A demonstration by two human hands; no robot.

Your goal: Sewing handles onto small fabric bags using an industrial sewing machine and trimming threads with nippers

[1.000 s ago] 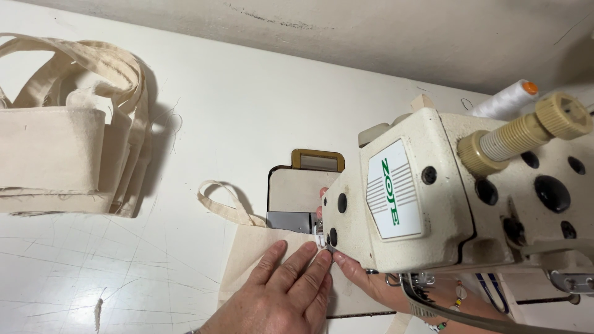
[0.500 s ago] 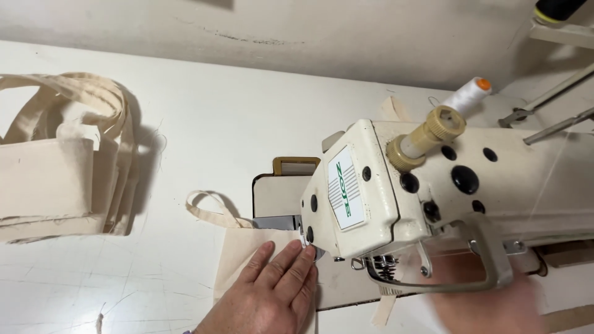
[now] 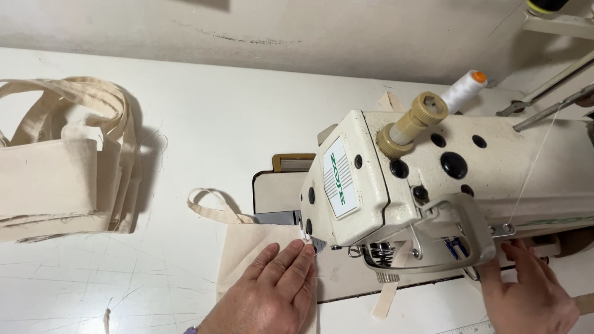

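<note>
Cloth (image 3: 250, 250), a soft unbleached cotton piece with a looped handle, lies flat on the table under the open left hand (image 3: 269, 294), whose fingertips sit just beside the needle area of the hard, glossy cream sewing machine (image 3: 433, 179), so a finger could be caught if it slides right. Right hand (image 3: 532, 294) rests open under the machine's arm at the near right. At far left, well apart, limp finished bags (image 3: 55, 167) are stacked on the scratched white table (image 3: 185, 105).
</note>
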